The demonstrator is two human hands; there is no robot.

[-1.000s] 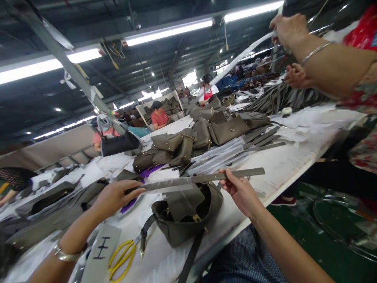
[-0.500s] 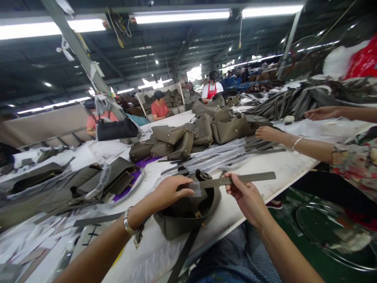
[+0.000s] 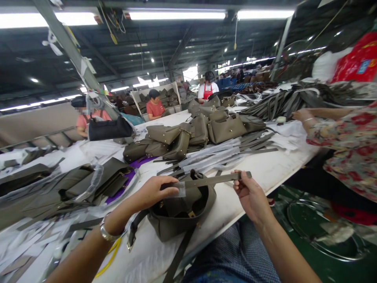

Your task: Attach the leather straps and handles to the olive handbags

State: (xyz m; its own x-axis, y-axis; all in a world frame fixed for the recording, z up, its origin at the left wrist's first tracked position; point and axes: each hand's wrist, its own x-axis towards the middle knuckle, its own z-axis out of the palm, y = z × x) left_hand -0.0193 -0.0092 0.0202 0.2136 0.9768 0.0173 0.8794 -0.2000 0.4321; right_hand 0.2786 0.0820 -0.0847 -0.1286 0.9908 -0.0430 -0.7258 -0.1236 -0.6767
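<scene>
An olive-grey strap (image 3: pixel 207 181) with small holes is stretched between my two hands, above an olive handbag (image 3: pixel 176 224). My left hand (image 3: pixel 157 191) grips the strap's left part, where a piece of clear plastic film (image 3: pixel 180 189) is wrapped round it. Near the other end, my right hand (image 3: pixel 249 192) pinches the strap between thumb and fingers, with a short tip showing beyond. The handbag's mouth faces up, with a gold-coloured fitting at its rim. At its left hangs a strap end with a metal buckle (image 3: pixel 130 243).
Several olive bags (image 3: pixel 225 129) are heaped across the white table (image 3: pixel 253 163), with loose straps (image 3: pixel 259 142) in front. More bag pieces (image 3: pixel 85 182) lie at the left. A co-worker's floral sleeve (image 3: pixel 330 127) is at the right; other people sit farther back.
My right hand has slid outward along the strap, so less of its end sticks out. The co-worker's hands at the right have drawn back from the straps. The view has shifted slightly.
</scene>
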